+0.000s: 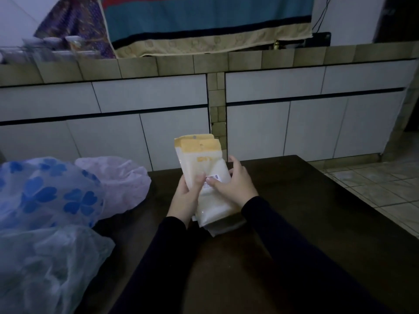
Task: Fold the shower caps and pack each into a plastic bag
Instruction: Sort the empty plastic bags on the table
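Both hands hold a stack of flat plastic bags (pixel 201 159) with yellow header strips, tilted up above the dark table (pixel 294 211). My left hand (pixel 187 196) grips the stack from the left, thumb on its front. My right hand (pixel 229 182) holds the right edge, thumb pressing near a barcode label. On the table's left lie loose shower caps: a clear one with blue flowers (pixel 45 191), a pale pink one (pixel 118 180) behind it, and a pale bluish one (pixel 49 264) nearest me.
A tiled counter (pixel 204 62) with white cabinet doors runs behind the table. A striped towel (pixel 204 21) hangs above it. Tiled floor (pixel 374 184) shows at the right past the table's edge.
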The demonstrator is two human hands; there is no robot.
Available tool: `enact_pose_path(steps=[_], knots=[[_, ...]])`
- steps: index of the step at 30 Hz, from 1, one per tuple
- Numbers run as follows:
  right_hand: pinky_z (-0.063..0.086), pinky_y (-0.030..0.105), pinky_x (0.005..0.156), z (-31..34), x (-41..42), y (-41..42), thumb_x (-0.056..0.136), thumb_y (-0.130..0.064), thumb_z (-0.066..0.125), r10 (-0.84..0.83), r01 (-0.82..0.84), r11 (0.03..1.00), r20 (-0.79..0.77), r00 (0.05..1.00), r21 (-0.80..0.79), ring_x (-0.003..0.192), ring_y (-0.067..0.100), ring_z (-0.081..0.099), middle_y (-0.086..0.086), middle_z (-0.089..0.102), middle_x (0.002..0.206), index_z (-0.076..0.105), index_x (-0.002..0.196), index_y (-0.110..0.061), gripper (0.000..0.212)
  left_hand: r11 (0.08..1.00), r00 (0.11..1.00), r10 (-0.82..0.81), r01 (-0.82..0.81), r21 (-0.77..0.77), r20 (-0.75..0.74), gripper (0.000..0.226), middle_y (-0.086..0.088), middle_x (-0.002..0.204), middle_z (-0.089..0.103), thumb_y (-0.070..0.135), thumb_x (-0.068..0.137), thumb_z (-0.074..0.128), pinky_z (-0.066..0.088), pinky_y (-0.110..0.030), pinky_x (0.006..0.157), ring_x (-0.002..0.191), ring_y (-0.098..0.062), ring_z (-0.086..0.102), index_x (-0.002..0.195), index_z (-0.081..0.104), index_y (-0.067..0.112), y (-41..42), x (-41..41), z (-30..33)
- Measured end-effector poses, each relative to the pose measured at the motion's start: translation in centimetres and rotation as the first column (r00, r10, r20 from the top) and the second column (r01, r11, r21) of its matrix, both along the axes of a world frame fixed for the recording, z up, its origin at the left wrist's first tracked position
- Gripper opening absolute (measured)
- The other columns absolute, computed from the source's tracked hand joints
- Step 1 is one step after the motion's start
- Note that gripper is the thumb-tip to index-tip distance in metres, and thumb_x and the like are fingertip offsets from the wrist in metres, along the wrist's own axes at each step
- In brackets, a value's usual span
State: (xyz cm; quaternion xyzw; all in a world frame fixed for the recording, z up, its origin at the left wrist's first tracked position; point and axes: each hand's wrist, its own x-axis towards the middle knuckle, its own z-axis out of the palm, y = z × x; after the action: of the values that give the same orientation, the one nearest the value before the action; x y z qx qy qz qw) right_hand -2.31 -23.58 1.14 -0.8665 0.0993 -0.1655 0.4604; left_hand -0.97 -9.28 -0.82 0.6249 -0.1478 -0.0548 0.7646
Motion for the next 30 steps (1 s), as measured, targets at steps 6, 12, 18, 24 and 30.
enact_pose_path(steps=[6, 12, 18, 24, 30], knots=[[0.052, 0.036, 0.088, 0.5, -0.6, -0.9, 0.087, -0.033, 0.067, 0.128, -0.128, 0.968, 0.012, 0.992, 0.216, 0.101, 0.018, 0.062, 0.004, 0.062, 0.122, 0.051, 0.126, -0.017, 0.045, 0.998, 0.997, 0.044, -0.041, 0.050, -0.067, 0.048, -0.007, 0.119, 0.065, 0.021, 0.084, 0.072, 0.053, -0.049, 0.090, 0.104, -0.026, 0.066, 0.126, 0.048, 0.018, 0.7, 0.8, -0.6], [0.045, 0.027, 0.081, 0.8, -2.1, -3.4, 0.088, -0.028, 0.065, -0.028, 0.031, 0.999, -0.116, 0.993, 0.022, 0.101, 0.016, 0.056, -0.001, 0.060, 0.119, 0.052, 0.127, -0.018, 0.042, 0.863, 0.977, 0.159, -0.208, 0.460, 0.142, 0.080, -0.003, 0.133, 0.051, 0.030, 0.075, 0.080, 0.052, -0.039, 0.092, 0.110, -0.016, 0.057, 0.140, 0.036, 0.017, -1.5, 0.2, -0.5], [0.027, 0.049, 0.109, 0.3, -3.0, -4.9, 0.089, -0.050, 0.054, -0.217, 0.092, 0.729, -0.101, 0.971, -0.679, 0.135, 0.025, 0.033, 0.004, 0.034, 0.150, 0.031, 0.146, -0.026, 0.067, 0.532, 0.937, -0.134, -0.206, 0.822, 0.322, 0.062, 0.000, 0.144, 0.041, 0.052, 0.087, 0.058, 0.039, -0.038, 0.106, 0.129, -0.016, 0.041, 0.141, 0.042, 0.027, -2.7, 0.0, -1.3], [0.044, 0.039, 0.098, -0.7, -1.8, -2.3, 0.094, -0.052, 0.042, 0.043, -0.362, 0.668, -0.453, 0.891, -0.650, 0.123, 0.024, 0.049, 0.005, 0.046, 0.141, 0.042, 0.140, -0.022, 0.055, 0.218, 0.913, -0.038, -0.389, 0.895, 0.406, 0.051, 0.000, 0.153, 0.030, 0.048, 0.097, 0.037, 0.025, -0.049, 0.110, 0.140, -0.025, 0.026, 0.145, 0.034, 0.031, -0.7, 0.4, -1.2], [0.041, 0.035, 0.103, -1.4, -1.4, -4.6, 0.094, -0.046, 0.050, 0.003, -0.340, 0.754, -0.514, 0.858, -0.562, 0.127, 0.022, 0.046, -0.001, 0.044, 0.145, 0.040, 0.144, -0.029, 0.054, 0.038, 0.978, -0.031, -0.205, 0.978, 0.207, 0.062, -0.006, 0.160, 0.010, 0.058, 0.097, 0.026, 0.012, -0.055, 0.115, 0.146, -0.033, 0.008, 0.151, 0.018, 0.029, -0.6, 0.5, -2.4]])
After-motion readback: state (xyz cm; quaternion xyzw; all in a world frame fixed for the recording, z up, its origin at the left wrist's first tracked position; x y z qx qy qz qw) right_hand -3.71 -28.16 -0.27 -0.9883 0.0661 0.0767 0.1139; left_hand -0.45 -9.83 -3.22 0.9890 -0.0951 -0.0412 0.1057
